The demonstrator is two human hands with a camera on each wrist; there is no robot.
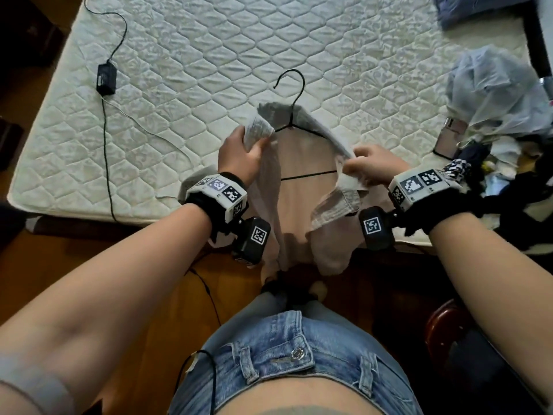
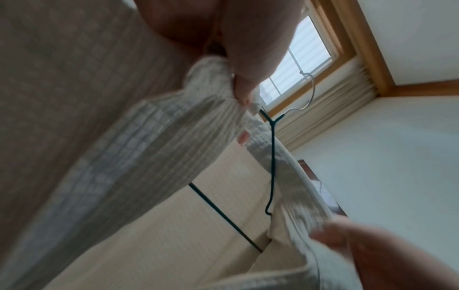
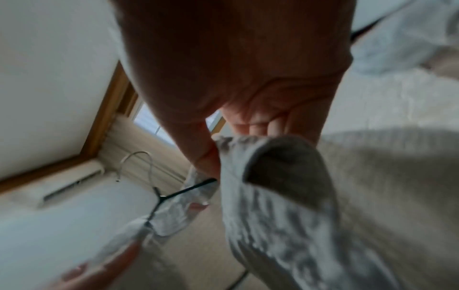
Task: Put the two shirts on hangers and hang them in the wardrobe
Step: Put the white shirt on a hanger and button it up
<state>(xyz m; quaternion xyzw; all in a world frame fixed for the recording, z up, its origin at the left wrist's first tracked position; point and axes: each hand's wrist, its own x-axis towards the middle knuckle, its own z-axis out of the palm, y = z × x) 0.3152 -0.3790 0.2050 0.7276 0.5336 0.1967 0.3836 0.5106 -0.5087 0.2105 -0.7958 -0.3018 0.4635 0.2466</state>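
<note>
A beige-grey shirt (image 1: 299,211) lies open over the near edge of the mattress (image 1: 209,70), its tail hanging toward the floor. A black wire hanger (image 1: 294,94) sits inside it, the hook poking out past the collar and the bottom bar (image 1: 308,176) showing in the open front. My left hand (image 1: 245,151) grips the left collar and front edge. On the other side my right hand (image 1: 368,166) pinches the right front edge. In the left wrist view the hanger (image 2: 272,153) shows between the two shirt (image 2: 154,157) edges. In the right wrist view fingers pinch the fabric (image 3: 261,172).
A black power adapter (image 1: 105,78) with its cable lies on the mattress at the left. A pile of clothes and a pale plastic bag (image 1: 490,91) crowd the right side, with a phone (image 1: 449,139) beside them. A blue garment (image 1: 466,9) sits at the far right corner.
</note>
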